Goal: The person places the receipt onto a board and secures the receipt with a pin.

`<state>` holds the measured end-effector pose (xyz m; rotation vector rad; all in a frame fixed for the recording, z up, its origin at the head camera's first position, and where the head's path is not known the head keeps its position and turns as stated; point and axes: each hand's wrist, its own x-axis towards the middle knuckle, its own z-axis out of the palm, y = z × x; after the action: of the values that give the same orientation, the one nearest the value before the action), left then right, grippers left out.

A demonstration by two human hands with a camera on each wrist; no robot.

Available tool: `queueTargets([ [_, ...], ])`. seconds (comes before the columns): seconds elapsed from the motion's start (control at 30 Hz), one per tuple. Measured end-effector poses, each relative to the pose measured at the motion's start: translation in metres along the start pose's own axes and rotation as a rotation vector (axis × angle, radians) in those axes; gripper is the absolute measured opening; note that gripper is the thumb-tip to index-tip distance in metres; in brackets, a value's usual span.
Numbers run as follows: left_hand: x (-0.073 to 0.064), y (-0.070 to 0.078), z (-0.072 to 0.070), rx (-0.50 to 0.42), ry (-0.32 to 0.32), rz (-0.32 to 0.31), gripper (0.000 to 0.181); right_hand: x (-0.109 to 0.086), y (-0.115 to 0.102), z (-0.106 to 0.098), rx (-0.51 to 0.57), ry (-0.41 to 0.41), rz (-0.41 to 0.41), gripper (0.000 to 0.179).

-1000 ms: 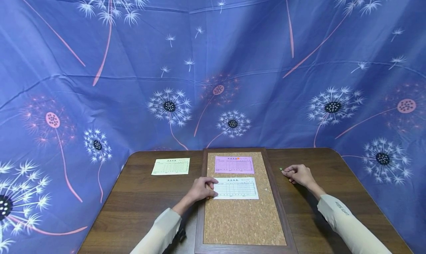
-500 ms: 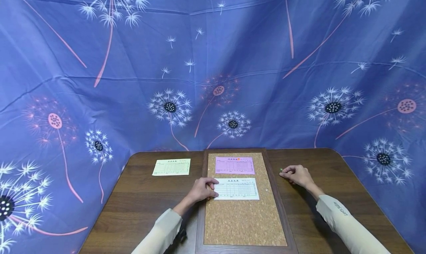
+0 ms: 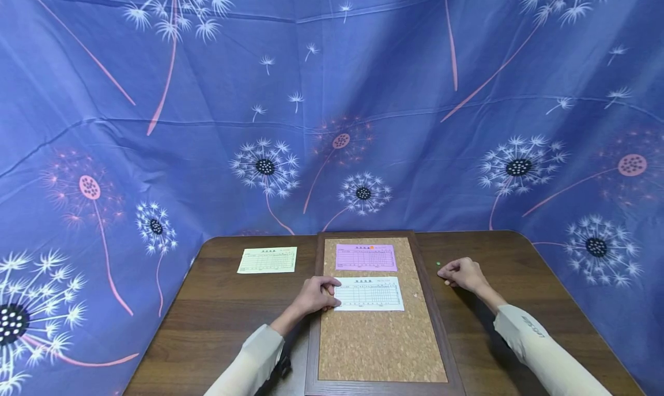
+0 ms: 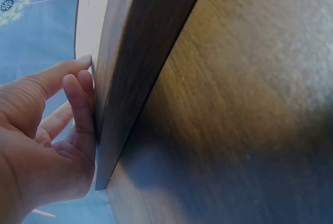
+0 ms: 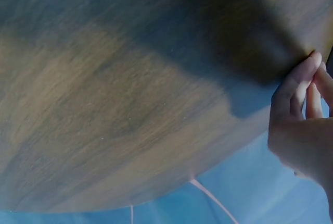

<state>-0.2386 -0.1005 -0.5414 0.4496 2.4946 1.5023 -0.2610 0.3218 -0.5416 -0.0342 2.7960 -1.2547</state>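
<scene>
A white printed slip [image 3: 369, 294] lies on the cork board [image 3: 381, 347], below a purple slip [image 3: 365, 257] that has an orange thumbtack [image 3: 372, 247] at its top edge. The left hand [image 3: 315, 294] rests at the white slip's left end, thumb and index finger apart and pressing on it; its other fingers bend beside the board's frame [image 4: 117, 78]. Right of the board, the right hand [image 3: 465, 274] is low over the table with thumb and fingertips together. Between them the right wrist view shows a tiny yellowish thumbtack [image 5: 311, 52], mostly hidden. A green thumbtack [image 3: 438, 263] lies just beyond the fingertips.
A pale green slip [image 3: 267, 260] lies on the brown wooden table [image 3: 223, 309], left of the board. Behind the table hangs a blue dandelion-print cloth [image 3: 332, 96]. The board's raised wooden frame [image 3: 433, 298] separates the cork from the right hand.
The right hand's fingertips have shifted slightly beside the green thumbtack, first covering part of it, then drawing back a little. The left hand and the slips have kept their places.
</scene>
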Motion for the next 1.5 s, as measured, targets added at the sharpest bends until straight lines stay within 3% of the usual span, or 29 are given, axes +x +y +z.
queueTargets([
  [0.3, 0.0, -0.001, 0.0, -0.016, -0.005, -0.005, 0.04, -0.01, -0.007, 0.0, 0.09, -0.116, 0.003, 0.012],
  [0.4, 0.0, -0.001, 0.0, -0.019, -0.006, -0.007, 0.04, -0.012, -0.008, 0.0, 0.071, -0.128, -0.004, 0.011],
  [0.57, 0.001, 0.0, 0.0, -0.019, -0.009, -0.01, 0.04, -0.013, -0.006, 0.0, 0.004, -0.118, -0.02, 0.011],
  [0.97, 0.0, 0.001, 0.0, -0.017, -0.011, -0.007, 0.041, -0.016, -0.001, -0.001, 0.033, -0.092, -0.025, 0.011],
  [1.23, -0.001, 0.003, 0.0, -0.008, -0.012, -0.007, 0.04, -0.019, 0.0, -0.001, -0.012, -0.08, -0.067, 0.01],
  [1.5, -0.003, 0.003, -0.001, -0.03, -0.012, 0.039, 0.039, -0.02, 0.0, 0.001, -0.032, -0.047, -0.118, 0.015],
])
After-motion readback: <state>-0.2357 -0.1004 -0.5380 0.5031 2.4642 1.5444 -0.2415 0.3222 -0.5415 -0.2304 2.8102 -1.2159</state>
